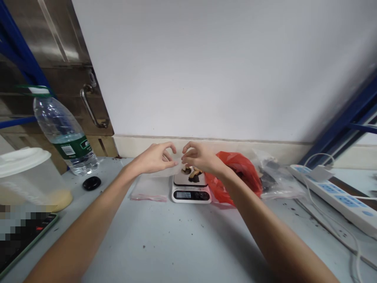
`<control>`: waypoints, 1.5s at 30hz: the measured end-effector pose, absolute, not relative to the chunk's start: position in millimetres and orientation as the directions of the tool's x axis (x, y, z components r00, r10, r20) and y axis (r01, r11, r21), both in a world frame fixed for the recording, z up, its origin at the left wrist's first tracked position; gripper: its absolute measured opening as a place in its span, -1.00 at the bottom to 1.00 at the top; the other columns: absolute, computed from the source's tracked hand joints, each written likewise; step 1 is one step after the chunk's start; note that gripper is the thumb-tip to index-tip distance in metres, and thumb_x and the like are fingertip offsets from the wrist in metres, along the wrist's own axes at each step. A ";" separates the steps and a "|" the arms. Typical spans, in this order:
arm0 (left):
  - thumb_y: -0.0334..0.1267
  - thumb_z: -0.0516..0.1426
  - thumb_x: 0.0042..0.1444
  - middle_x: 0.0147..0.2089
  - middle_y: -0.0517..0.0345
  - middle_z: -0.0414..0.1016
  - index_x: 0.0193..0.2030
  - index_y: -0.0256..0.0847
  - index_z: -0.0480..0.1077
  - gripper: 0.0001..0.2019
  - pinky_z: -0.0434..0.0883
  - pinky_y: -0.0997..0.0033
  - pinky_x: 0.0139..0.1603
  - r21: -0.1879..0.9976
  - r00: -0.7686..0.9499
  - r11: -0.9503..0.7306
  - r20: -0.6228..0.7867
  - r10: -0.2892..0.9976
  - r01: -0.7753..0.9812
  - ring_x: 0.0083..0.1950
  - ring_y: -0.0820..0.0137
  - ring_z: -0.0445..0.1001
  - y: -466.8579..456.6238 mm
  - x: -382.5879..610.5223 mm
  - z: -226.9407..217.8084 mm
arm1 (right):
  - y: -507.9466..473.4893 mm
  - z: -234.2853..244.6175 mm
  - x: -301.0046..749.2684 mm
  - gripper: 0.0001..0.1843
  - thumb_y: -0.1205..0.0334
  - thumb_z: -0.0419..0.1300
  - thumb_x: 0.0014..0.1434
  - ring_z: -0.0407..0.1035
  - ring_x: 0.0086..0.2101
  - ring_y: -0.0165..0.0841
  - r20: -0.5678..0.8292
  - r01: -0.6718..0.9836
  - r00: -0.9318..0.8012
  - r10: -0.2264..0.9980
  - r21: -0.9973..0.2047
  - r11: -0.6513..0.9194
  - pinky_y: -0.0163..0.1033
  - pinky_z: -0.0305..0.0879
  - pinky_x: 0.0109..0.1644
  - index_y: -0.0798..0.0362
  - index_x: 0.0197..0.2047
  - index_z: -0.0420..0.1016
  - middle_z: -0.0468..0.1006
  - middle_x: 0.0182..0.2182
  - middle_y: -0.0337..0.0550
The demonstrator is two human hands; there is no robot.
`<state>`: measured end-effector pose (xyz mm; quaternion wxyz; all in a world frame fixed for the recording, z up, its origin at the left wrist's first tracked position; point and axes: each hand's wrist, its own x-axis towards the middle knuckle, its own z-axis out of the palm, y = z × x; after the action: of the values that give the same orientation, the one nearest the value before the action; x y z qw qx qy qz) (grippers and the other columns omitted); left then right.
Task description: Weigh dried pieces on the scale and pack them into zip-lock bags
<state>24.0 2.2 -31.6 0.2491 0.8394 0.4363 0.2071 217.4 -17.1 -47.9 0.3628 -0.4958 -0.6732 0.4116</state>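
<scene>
A white digital scale (pixel 191 196) stands near the wall, its lit display seeming to read 100. On its plate lie several dried brown and black pieces (pixel 194 174), possibly dried mushroom. Over the plate's left side hangs a thin clear plastic bag (pixel 169 171). My left hand (pixel 157 158) has its fingers curled round the bag's edge. Facing it, my right hand (pixel 201 157) is curled too, its fingertips close to the left ones and seemingly on the bag's other edge. A stack of clear zip bags (pixel 149 188) lies left of the scale.
Right of the scale sit a red plastic bag (pixel 240 173) with dark contents and a clear bag (pixel 269 177) of dark pieces. A power strip (pixel 335 192) with cables lies far right. At left are a water bottle (pixel 66 129), black cap (pixel 91 183), lidded tub (pixel 25 177) and phone (pixel 29 236).
</scene>
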 end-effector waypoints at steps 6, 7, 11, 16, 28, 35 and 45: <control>-0.15 0.19 -0.06 -0.37 0.15 0.63 -0.24 -0.09 0.21 -0.72 0.38 0.40 -0.34 0.611 0.483 -0.416 0.063 0.873 0.673 -0.30 0.24 0.60 2.7 30.7 -37.6 | -19.7 -54.0 214.1 -0.71 0.57 0.12 0.02 0.49 -0.30 -0.38 0.065 0.328 -0.313 0.948 -0.929 0.172 -0.44 0.30 -0.44 -0.02 -0.30 0.22 0.60 -0.28 -0.18; -0.19 0.19 -0.07 -0.37 0.16 0.62 -0.24 -0.09 0.20 -0.73 0.38 0.40 -0.33 0.598 0.474 -0.412 0.061 0.878 0.687 -0.30 0.25 0.60 3.4 31.0 -38.6 | -19.9 -53.9 213.3 -0.71 0.57 0.10 0.02 0.49 -0.29 -0.37 0.055 0.334 -0.318 0.946 -0.928 0.166 -0.44 0.29 -0.45 -0.02 -0.30 0.21 0.59 -0.27 -0.18; -0.19 0.17 -0.01 -0.37 0.16 0.60 -0.28 -0.11 0.24 -0.81 0.36 0.39 -0.33 0.473 0.454 -0.430 0.069 0.888 0.769 -0.30 0.24 0.59 4.0 34.3 -45.3 | -18.4 -52.3 212.9 -0.70 0.61 0.05 0.01 0.49 -0.28 -0.36 0.080 0.414 -0.279 0.957 -0.889 0.195 -0.43 0.29 -0.45 -0.01 -0.31 0.23 0.53 -0.28 -0.18; -0.29 0.18 -0.02 -0.38 0.16 0.58 -0.25 -0.13 0.31 -0.83 0.31 0.40 -0.37 0.332 0.434 -0.422 0.041 0.900 0.844 -0.30 0.23 0.58 0.2 44.2 -56.9 | -17.4 -50.3 220.2 -0.72 0.58 0.09 0.04 0.46 -0.38 -0.40 0.135 0.517 -0.264 0.955 -0.816 0.259 -0.40 0.31 -0.46 0.02 -0.25 0.32 0.56 -0.26 -0.15; -0.40 0.16 -0.15 -0.57 0.35 0.48 -0.37 -0.10 0.16 -0.76 0.33 0.50 -0.46 0.596 0.416 -0.566 0.384 0.824 0.570 -0.46 0.38 0.54 -12.9 36.4 -21.5 | -26.9 -42.6 216.4 -0.82 0.27 0.07 0.33 0.43 -0.50 -0.44 0.070 0.582 -0.419 0.905 -0.744 0.327 -0.38 0.32 -0.45 0.08 -0.31 0.42 0.51 -0.41 -0.19; -0.36 0.15 -0.15 -0.57 0.37 0.45 -0.38 -0.11 0.18 -0.79 0.37 0.50 -0.43 0.537 0.398 -0.654 0.523 0.754 0.532 -0.49 0.43 0.49 -21.9 40.1 -16.4 | -27.6 -46.5 205.2 -0.79 0.52 0.12 0.09 0.41 -0.51 -0.44 0.118 0.491 -0.205 0.972 -0.846 0.206 -0.42 0.27 -0.55 0.09 -0.25 0.48 0.52 -0.44 -0.19; -0.27 0.15 0.01 -0.49 0.29 0.51 -0.24 -0.13 0.28 -0.83 0.47 0.41 -0.31 0.461 0.495 -0.699 0.495 0.714 0.548 -0.41 0.38 0.53 -28.0 40.3 -13.5 | -28.8 -42.8 212.7 -0.70 0.55 0.12 -0.07 0.41 -0.53 -0.38 0.114 0.558 -0.293 0.949 -0.786 0.267 -0.33 0.33 -0.51 0.09 -0.27 0.52 0.53 -0.47 -0.20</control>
<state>40.3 -28.0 -13.5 0.1221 0.8560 0.3686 0.3415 212.7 -28.8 -42.8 0.3026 -0.5119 -0.7361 0.3233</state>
